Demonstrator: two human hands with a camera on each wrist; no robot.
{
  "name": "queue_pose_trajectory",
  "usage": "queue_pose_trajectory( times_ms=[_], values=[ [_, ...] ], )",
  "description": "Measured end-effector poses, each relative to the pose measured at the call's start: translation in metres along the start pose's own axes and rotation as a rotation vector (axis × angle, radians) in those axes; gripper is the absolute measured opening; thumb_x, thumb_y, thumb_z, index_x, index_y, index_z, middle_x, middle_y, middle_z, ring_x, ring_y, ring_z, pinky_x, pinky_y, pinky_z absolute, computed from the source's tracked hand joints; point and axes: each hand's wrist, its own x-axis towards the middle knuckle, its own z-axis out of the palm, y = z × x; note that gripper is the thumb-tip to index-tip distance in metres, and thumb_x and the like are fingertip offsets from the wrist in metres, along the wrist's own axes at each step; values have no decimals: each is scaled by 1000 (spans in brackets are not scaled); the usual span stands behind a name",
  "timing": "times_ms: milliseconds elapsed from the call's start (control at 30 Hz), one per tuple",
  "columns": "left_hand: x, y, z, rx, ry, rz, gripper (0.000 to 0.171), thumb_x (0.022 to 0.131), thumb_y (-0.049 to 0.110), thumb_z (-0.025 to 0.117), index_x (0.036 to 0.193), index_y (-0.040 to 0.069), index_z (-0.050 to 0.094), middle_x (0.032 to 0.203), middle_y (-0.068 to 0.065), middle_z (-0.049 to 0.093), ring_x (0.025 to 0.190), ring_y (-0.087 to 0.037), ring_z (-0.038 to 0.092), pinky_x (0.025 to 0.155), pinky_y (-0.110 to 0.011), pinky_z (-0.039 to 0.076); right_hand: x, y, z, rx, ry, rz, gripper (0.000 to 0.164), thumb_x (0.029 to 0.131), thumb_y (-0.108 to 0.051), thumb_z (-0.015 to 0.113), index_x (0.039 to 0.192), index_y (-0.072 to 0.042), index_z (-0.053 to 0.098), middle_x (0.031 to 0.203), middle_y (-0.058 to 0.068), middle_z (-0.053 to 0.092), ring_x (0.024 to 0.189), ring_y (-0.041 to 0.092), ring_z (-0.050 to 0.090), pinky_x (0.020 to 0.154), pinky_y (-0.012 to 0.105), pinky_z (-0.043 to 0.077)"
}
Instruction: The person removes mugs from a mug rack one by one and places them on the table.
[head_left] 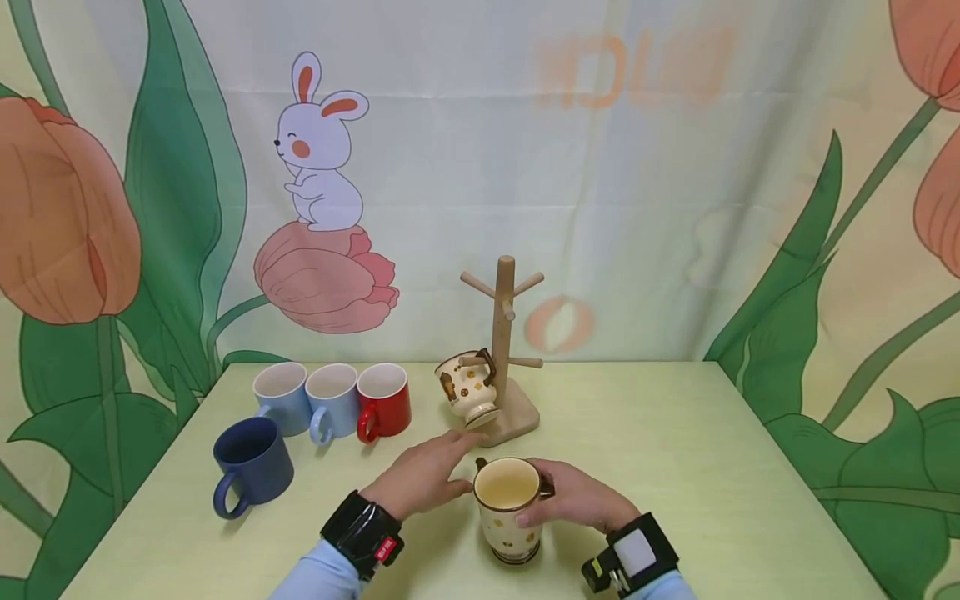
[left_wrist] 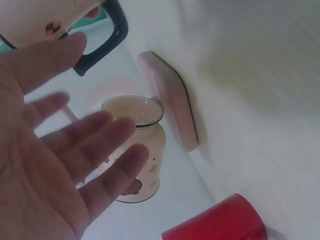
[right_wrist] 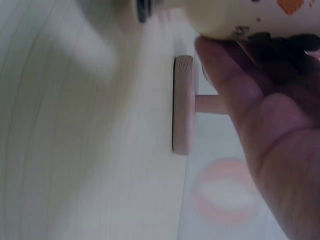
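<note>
My right hand (head_left: 581, 497) holds a cream patterned mug (head_left: 510, 527) with a dark rim, its thumb against the side and its fingers behind. The mug is roughly upright, mouth up, in front of a wooden mug tree (head_left: 503, 333). Just left of it my left hand (head_left: 426, 475) reaches forward, fingers extended and holding nothing. In the left wrist view the held mug's dark handle (left_wrist: 120, 30) is near the left thumb. A second cream patterned mug (head_left: 468, 392) hangs tilted from a lower peg on the tree's left side. Fingers hide part of it in that view.
Two light blue mugs (head_left: 282, 400) and a red mug (head_left: 393, 408) stand in a row at the back left. A dark blue mug (head_left: 258, 467) is nearer the front. The tree's square wooden base (head_left: 525, 412) sits near the table's back edge, before a printed curtain (head_left: 465, 183).
</note>
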Motion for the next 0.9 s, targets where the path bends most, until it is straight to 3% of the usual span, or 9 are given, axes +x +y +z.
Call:
queue_pose_trajectory(
  times_ms=[167,367,600,733,900],
  values=[
    [0,2,3,-11,-74,108,31,90,21,73,120,16,69,116,1,68,105,-16,64,90,-39,51,0,-7,3,48,-105,5,66,83,-16,81,139,1,50,124,9,63,113,21,59,98,36,46],
    [1,4,5,-25,-89,206,11,89,16,73,100,18,73,94,10,70,88,-9,65,82,-29,51,-1,-9,1,65,-152,-4,67,84,-21,79,140,0,50,125,9,63,115,21,58,100,36,44],
    [2,5,1,-159,-194,203,6,89,10,72,90,15,75,73,15,59,65,0,48,63,-19,44,-1,-5,-5,121,-189,2,73,85,-27,78,144,1,44,129,10,60,117,22,57,98,36,45],
    [1,4,1,-231,-237,183,7,91,13,72,92,15,78,73,17,62,64,2,48,61,-17,44,-2,1,-8,155,-200,-29,75,87,-31,75,144,4,42,128,11,61,117,23,57,98,36,46],
    [0,3,2,-295,-236,201,8,91,14,72,94,16,79,75,18,66,66,3,52,63,-18,46,-4,5,-13,167,-215,-60,76,89,-36,72,145,5,40,129,12,60,120,23,55,101,37,44]
  ],
)
